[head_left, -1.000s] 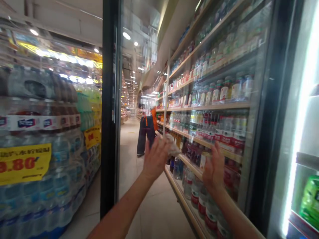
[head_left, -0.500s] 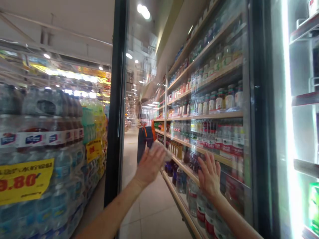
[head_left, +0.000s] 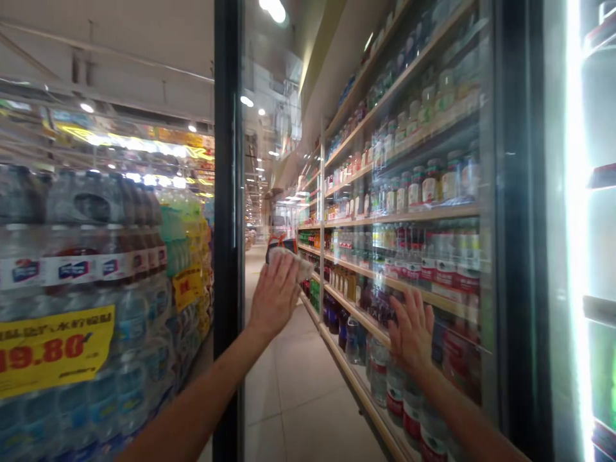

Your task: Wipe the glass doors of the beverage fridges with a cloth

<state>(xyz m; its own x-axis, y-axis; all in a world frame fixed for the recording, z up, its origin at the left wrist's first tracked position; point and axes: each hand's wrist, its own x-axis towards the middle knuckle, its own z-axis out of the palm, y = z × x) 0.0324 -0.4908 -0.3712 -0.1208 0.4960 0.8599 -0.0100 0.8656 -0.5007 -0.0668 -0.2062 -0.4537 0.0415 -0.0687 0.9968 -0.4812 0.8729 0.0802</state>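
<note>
A tall glass door point(head_left: 269, 398) in a dark frame stands before me. My left hand point(head_left: 275, 295) presses a pale, folded cloth point(head_left: 304, 268) against the pane, fingers close together and laid over it. Part of the cloth sticks out to the right of my fingertips. Lower and to the right, my right hand point(head_left: 412, 330) is raised at the glass with its fingers spread and nothing in it. Whether its palm touches the pane is hidden.
Shelves of bottles point(head_left: 409, 212) show in the glass on the right. Stacked bottle packs point(head_left: 86, 269) with a yellow price sign point(head_left: 58, 350) stand left of the door frame point(head_left: 226, 192). A lit cooler point(head_left: 599, 256) is at far right. Dark clothing with orange straps point(head_left: 282, 242) shows in the pane.
My left hand has slid left and slightly up on the glass with the cloth. My right hand has stayed at nearly the same place, fingers spread. The view has shifted slightly.
</note>
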